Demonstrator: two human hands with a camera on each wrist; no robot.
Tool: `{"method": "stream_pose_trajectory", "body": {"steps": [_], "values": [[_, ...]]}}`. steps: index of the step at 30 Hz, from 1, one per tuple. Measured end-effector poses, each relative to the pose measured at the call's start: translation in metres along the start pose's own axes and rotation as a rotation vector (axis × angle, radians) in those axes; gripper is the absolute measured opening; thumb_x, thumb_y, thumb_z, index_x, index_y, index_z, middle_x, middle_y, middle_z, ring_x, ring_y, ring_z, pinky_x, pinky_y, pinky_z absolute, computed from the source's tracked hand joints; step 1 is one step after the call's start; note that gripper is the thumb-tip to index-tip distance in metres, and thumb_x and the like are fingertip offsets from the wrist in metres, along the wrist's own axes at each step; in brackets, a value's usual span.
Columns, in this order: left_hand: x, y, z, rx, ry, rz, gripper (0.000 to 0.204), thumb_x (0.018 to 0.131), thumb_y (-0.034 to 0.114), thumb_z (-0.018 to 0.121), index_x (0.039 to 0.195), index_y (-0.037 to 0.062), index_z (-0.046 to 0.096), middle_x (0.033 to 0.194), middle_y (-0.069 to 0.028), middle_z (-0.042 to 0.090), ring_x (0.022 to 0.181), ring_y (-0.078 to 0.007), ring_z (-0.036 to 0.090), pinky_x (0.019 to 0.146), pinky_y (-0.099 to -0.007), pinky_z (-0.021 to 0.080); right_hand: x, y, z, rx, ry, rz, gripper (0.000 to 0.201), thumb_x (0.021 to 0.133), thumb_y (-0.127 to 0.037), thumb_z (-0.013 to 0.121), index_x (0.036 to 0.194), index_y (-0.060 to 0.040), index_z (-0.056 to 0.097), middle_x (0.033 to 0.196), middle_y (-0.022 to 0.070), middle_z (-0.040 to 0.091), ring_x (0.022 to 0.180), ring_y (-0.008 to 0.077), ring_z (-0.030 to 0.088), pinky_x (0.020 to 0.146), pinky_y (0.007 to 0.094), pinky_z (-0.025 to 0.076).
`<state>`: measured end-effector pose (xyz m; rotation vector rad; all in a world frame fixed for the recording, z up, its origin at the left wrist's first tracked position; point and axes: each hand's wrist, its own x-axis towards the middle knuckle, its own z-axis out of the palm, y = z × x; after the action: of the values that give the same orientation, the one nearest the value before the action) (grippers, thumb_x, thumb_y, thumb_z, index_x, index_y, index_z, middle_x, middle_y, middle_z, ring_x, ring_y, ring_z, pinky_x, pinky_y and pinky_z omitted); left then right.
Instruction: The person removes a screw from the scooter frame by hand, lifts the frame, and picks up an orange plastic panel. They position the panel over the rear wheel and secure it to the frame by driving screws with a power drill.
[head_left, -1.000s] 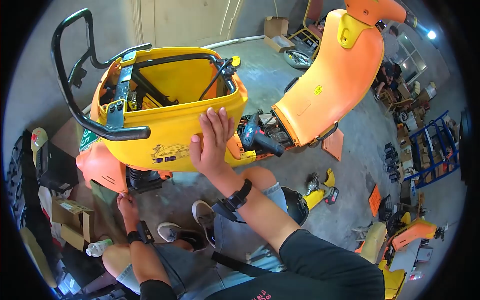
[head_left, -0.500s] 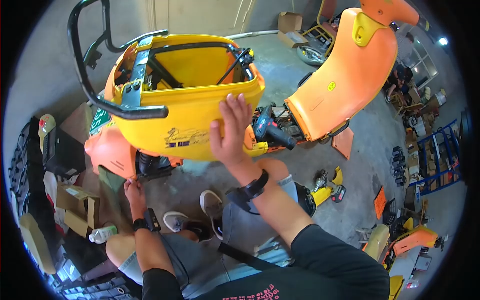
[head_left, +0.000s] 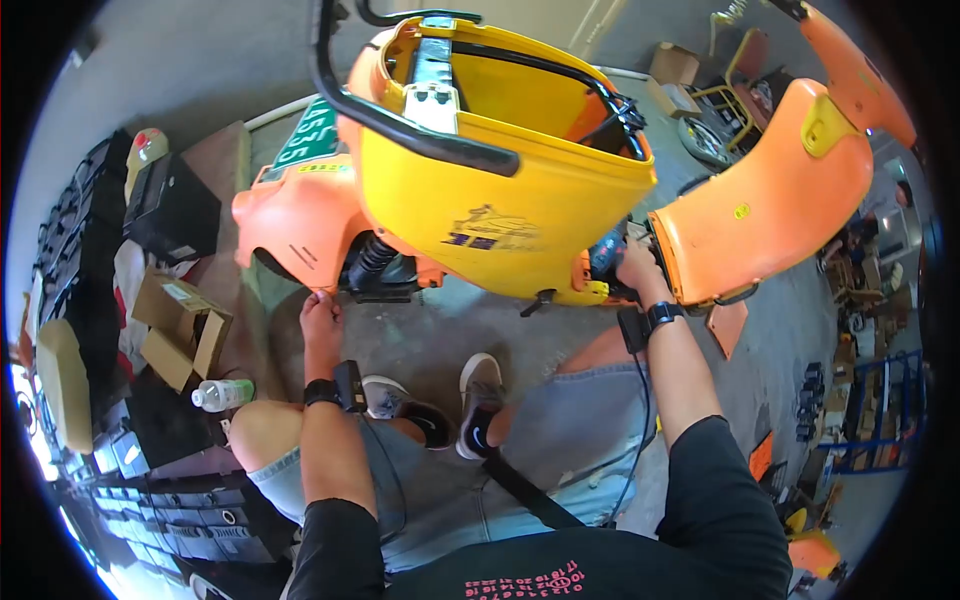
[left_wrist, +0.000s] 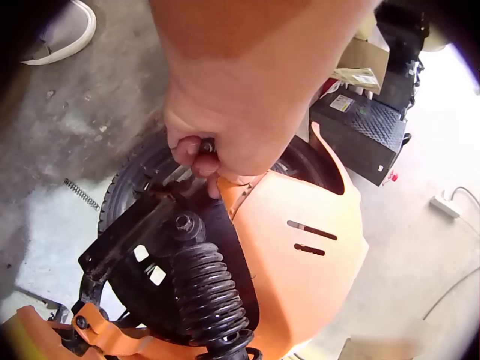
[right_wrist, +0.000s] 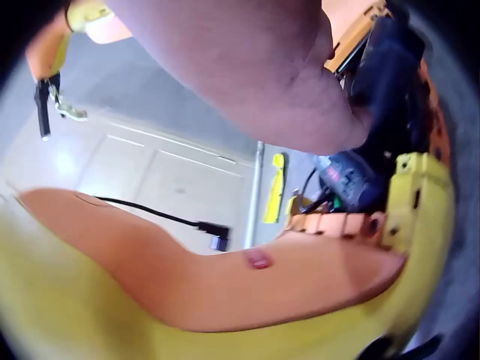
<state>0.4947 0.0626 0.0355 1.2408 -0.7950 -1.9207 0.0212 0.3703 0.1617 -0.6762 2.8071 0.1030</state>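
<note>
My left hand (head_left: 320, 322) is at the lower edge of the orange rear fender (head_left: 302, 225). Seen from the left wrist, curled fingers of that hand (left_wrist: 225, 112) pinch a small dark part (left_wrist: 208, 145) beside the fender (left_wrist: 300, 262), above a black coil spring (left_wrist: 210, 292). My right hand (head_left: 640, 268) grips the blue and black power drill (head_left: 606, 250) lying in the scooter's open footwell. In the right wrist view the drill's body (right_wrist: 351, 180) shows below the hand (right_wrist: 285, 82), whose fingertips are mostly hidden.
The yellow scooter body (head_left: 500, 200) with a black rail (head_left: 430, 145) stands in front. An open cardboard box (head_left: 180, 320) and a bottle (head_left: 222, 394) lie left. The orange front panel (head_left: 770, 200) rises right; a blue rack (head_left: 880, 410) stands farther right.
My right hand has left the yellow body's side and moved right, onto the drill. My left hand stays at the fender edge. The head view has turned, shifting the scene rightward.
</note>
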Motion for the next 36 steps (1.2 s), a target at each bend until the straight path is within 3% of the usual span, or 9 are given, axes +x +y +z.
{"method": "stream_pose_trajectory", "body": {"steps": [7,14,17,20,22,26,29,34,36], "values": [[0.011,-0.01,0.005,-0.095,0.107,0.014,0.015,0.101,0.02,0.05,0.094,0.0078,0.056,0.07,0.002,0.048,0.054,-0.0079,0.042,0.049,-0.0222,0.037,0.029,0.032,0.045,0.069,0.068,-0.249,0.092,0.069,-0.009,0.072,0.145,0.0015,0.021,0.13,0.0286,0.05,0.119,0.042,0.052,0.099,0.0427,0.045],[0.005,-0.001,0.009,-0.146,0.12,-0.045,0.014,0.1,0.018,0.051,0.094,0.0068,0.056,0.071,0.0009,0.05,0.056,-0.0086,0.044,0.049,-0.0229,0.037,0.008,0.011,0.011,-0.085,0.023,-0.103,0.089,0.07,-0.01,0.07,0.145,-0.0013,0.024,0.124,0.0278,0.054,0.116,0.0415,0.054,0.095,0.0458,0.047],[0.005,-0.003,0.008,-0.197,0.13,-0.032,0.011,0.099,0.016,0.053,0.091,0.0083,0.055,0.069,0.0014,0.049,0.056,-0.0089,0.044,0.051,-0.0231,0.038,0.004,0.025,0.002,0.121,0.476,-0.242,0.076,0.071,-0.011,0.07,0.138,0.0007,0.036,0.115,0.0273,0.059,0.108,0.0446,0.057,0.089,0.0483,0.048],[0.01,-0.009,0.007,-0.186,0.137,-0.006,0.011,0.098,0.014,0.054,0.088,0.0096,0.054,0.069,0.0018,0.048,0.056,-0.0092,0.044,0.052,-0.023,0.039,-0.033,0.032,-0.048,0.45,0.567,-0.362,0.053,0.074,-0.01,0.068,0.122,0.0008,0.048,0.108,0.0195,0.062,0.095,0.036,0.062,0.081,0.0421,0.05],[0.01,-0.011,0.01,-0.21,0.139,-0.014,0.012,0.098,0.014,0.053,0.087,0.0102,0.053,0.069,0.002,0.049,0.056,-0.0093,0.045,0.051,-0.0233,0.039,-0.052,0.072,-0.07,0.866,0.222,-0.182,0.038,0.08,-0.013,0.065,0.115,-0.0033,0.054,0.097,0.0088,0.059,0.08,0.0204,0.06,0.074,0.0338,0.05],[0.022,-0.017,0.003,-0.18,0.199,-0.001,0.011,0.098,0.014,0.054,0.095,0.004,0.053,0.07,-0.0014,0.051,0.052,-0.0097,0.046,0.046,-0.0237,0.04,-0.212,0.005,-0.135,1.578,-0.042,-0.229,0.056,0.076,-0.012,0.063,0.128,0.0008,0.045,0.094,0.0051,0.053,0.073,0.0128,0.055,0.061,0.0273,0.05],[0.021,-0.02,0.001,-0.133,0.152,0.055,0.012,0.097,0.015,0.055,0.097,0.0028,0.053,0.071,-0.0023,0.052,0.052,-0.0105,0.047,0.045,-0.0241,0.04,-0.267,-0.015,-0.126,1.466,-0.123,-0.46,0.071,0.071,-0.019,0.071,0.132,0.0006,0.04,0.097,0.0087,0.053,0.067,0.0147,0.057,0.062,0.0283,0.052],[0.015,-0.015,0.013,-0.186,0.207,0.07,0.016,0.097,0.017,0.056,0.1,0.0008,0.052,0.07,-0.004,0.054,0.052,-0.0112,0.049,0.045,-0.0248,0.04,-0.274,-0.062,-0.081,0.923,-0.499,-1.023,0.047,0.086,-0.012,0.067,0.128,-0.0025,0.049,0.104,0.0102,0.06,0.086,0.02,0.066,0.073,0.0305,0.051],[0.016,-0.015,0.016,-0.198,0.212,0.081,0.017,0.097,0.017,0.056,0.099,0.0006,0.052,0.07,-0.0039,0.054,0.052,-0.0112,0.048,0.044,-0.0249,0.04,-0.261,-0.083,-0.032,0.782,-0.547,-0.923,0.044,0.089,-0.016,0.065,0.127,-0.0018,0.049,0.105,0.0121,0.061,0.089,0.0226,0.066,0.076,0.0337,0.05]]}}
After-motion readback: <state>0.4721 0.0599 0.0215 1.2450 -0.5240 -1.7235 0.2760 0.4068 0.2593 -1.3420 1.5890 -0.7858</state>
